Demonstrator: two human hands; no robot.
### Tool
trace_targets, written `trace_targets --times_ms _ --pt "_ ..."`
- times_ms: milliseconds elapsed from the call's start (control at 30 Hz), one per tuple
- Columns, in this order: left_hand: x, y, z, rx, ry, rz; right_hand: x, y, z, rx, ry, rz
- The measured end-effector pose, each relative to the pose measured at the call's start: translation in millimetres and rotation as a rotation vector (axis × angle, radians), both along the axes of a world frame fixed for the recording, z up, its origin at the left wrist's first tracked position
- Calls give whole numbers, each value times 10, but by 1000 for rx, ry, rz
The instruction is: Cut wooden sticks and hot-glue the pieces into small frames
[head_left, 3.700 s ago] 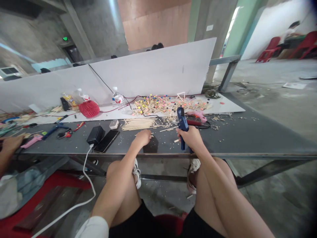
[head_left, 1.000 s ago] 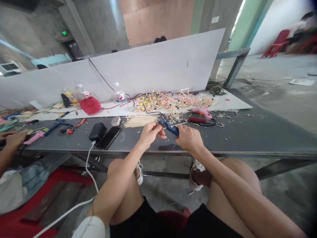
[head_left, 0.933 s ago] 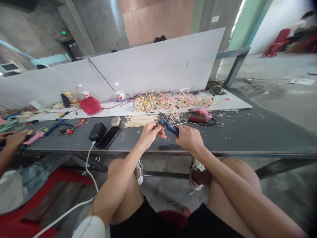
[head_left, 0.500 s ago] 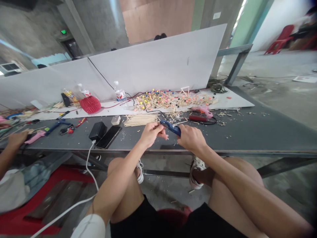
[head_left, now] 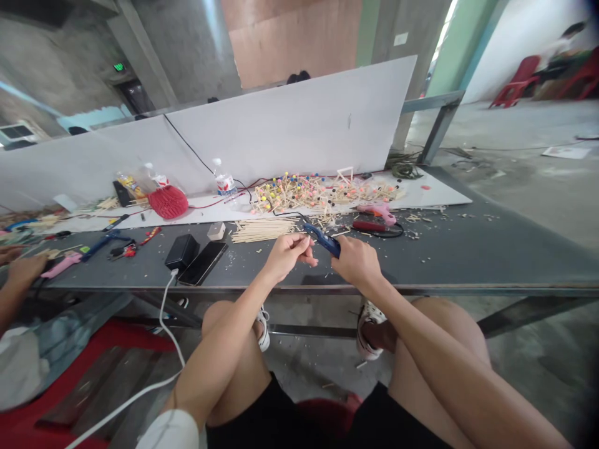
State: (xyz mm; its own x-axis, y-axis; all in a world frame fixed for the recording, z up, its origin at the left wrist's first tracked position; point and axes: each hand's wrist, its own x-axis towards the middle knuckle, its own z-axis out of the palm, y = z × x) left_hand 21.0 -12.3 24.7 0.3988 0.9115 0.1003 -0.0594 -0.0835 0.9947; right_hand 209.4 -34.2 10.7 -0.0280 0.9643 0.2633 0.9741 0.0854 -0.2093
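My right hand (head_left: 358, 260) is wrapped around a dark blue hand tool (head_left: 324, 239), which looks like a cutter or pliers. Its curved end points left, towards my other hand. My left hand (head_left: 286, 257) is closed in a pinch just beside that end, and whatever is between the fingertips is too small to make out. Both hands are above the near part of the grey table (head_left: 449, 255). Just behind my left hand lies a row of thin wooden sticks (head_left: 262, 229).
Behind the sticks spreads a pile of sticks with coloured balls (head_left: 299, 192). A pink glue gun (head_left: 381, 212) and a red-handled tool (head_left: 369, 226) lie at right. A phone (head_left: 203, 263) and black adapter (head_left: 181, 251) are left. A co-worker's hand (head_left: 27, 268) is at far left.
The tool's tip has come slightly away from my left fingertips, leaving a small gap. Both hands stay in nearly the same place, and the view has shifted slightly.
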Motion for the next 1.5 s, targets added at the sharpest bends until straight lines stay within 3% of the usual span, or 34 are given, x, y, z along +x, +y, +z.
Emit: trace_targets --times_ms 267,333,467,567,667,1200,1400,1500 --pt "-30 11 39 150 149 42 81 -24 63 83 172 -19" --pt "-111 68 37 271 287 86 135 -23 88 92 178 -35" --pt "-324 243 1 595 791 203 224 -4 129 89 199 -71" --pt "-425 343 -62 554 1039 177 259 3 137 63 213 -82" --pt "-455 387 -135 456 1146 157 267 1 125 46 216 -78" --pt "-413 601 -338 453 1119 210 241 6 97 -6 188 -76" --pt "-369 549 -247 444 954 229 231 -10 97 -23 183 -56" --pt "-297 465 -154 386 731 186 219 -13 109 -28 187 -51"
